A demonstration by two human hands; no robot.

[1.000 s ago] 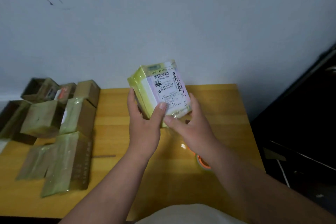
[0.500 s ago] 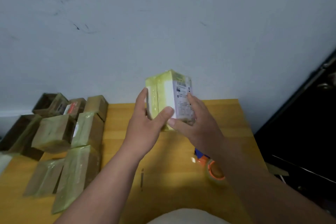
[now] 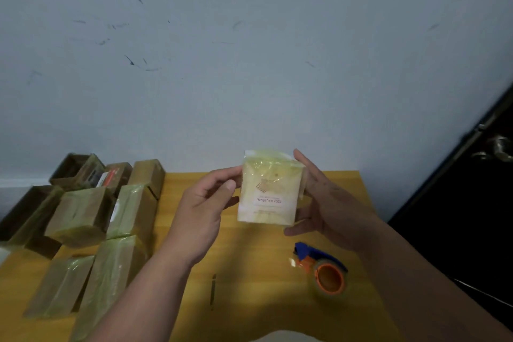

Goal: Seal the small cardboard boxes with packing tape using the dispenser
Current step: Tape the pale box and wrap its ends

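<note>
I am holding the taped white box (image 3: 268, 197) upright above the bench (image 3: 249, 272), my left hand (image 3: 204, 208) and right hand (image 3: 319, 200) each keeping a pinching grip on one side. The tape dispenser (image 3: 323, 269) is lying just below my right hand, the nearer one.

Left hand (image 3: 206, 204) and right hand (image 3: 323, 197) raised, fingers gripping opposite sides
</note>
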